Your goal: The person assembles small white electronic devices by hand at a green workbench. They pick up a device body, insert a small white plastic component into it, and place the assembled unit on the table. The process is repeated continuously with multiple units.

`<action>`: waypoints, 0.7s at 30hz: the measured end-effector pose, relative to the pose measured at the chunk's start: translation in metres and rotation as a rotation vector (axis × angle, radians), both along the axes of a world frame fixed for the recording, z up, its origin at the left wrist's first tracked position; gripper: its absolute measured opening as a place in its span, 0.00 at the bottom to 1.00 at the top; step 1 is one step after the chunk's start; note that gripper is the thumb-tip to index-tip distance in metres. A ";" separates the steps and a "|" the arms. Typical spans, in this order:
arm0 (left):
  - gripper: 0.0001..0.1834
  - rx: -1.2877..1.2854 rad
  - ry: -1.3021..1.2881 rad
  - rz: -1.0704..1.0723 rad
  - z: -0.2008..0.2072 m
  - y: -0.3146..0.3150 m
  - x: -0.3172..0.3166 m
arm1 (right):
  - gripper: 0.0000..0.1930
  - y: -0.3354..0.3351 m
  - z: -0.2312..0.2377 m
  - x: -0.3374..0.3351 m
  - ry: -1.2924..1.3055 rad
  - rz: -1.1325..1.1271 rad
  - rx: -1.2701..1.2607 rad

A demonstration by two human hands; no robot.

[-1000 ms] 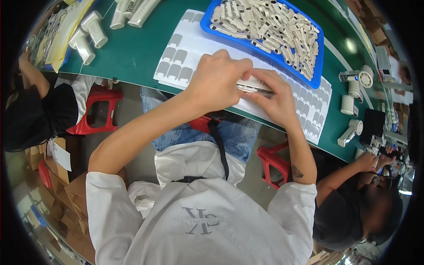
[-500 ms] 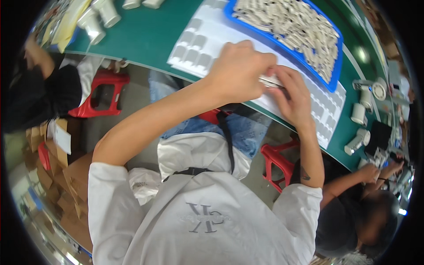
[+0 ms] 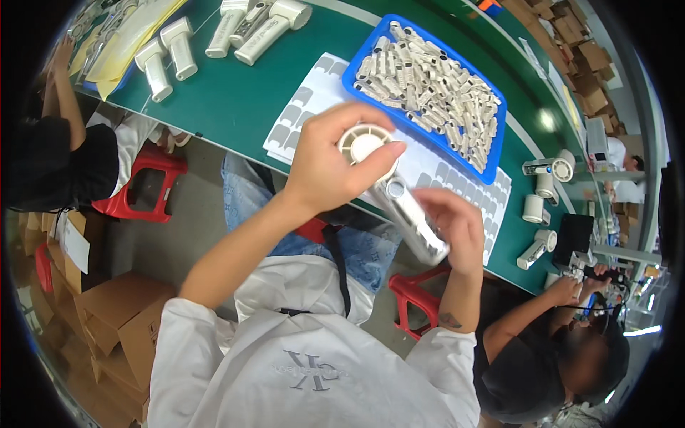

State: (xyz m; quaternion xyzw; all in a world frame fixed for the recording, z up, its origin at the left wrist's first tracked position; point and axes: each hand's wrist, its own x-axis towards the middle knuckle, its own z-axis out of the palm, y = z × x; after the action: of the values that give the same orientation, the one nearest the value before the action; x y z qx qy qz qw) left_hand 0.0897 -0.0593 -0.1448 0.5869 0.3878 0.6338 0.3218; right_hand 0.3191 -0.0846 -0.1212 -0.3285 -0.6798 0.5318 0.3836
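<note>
A white hair dryer point(image 3: 410, 220) with a round, spoked head is between my hands, above the table's near edge. My left hand point(image 3: 332, 157) is closed round its head, the thumb lying across the round end. Beside the handle, which slants down to the right, my right hand point(image 3: 457, 225) has its fingers curled against the side; its thumb is hidden. The handle shows a round spot near the head and a shiny, open-looking face. Beyond my hands stands a blue tray point(image 3: 349, 75) full of small off-white elongated parts point(image 3: 432, 93). Under it lies a white sheet with grey shapes point(image 3: 289, 132).
More hair dryers point(image 3: 271, 32) lie on the green table point(image 3: 214, 107) at the back left, and others point(image 3: 549, 167) at the right. Co-workers sit on both sides. Red stools point(image 3: 146, 185) and cardboard boxes point(image 3: 121, 307) stand below.
My hands have come down and nearer to me. The hair dryer, mostly hidden before, is now in plain sight with its head in my left hand. The view has shifted.
</note>
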 end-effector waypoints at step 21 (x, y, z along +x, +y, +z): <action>0.14 -0.727 -0.292 -0.083 -0.062 -0.093 -0.026 | 0.20 -0.113 -0.037 -0.056 0.008 -0.076 -0.015</action>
State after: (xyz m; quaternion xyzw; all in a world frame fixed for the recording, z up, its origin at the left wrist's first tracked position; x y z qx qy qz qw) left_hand 0.0637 -0.1523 -0.2064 0.3534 0.5130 0.5182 0.5860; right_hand 0.2631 -0.1972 -0.1584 -0.3550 -0.6613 0.5230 0.4038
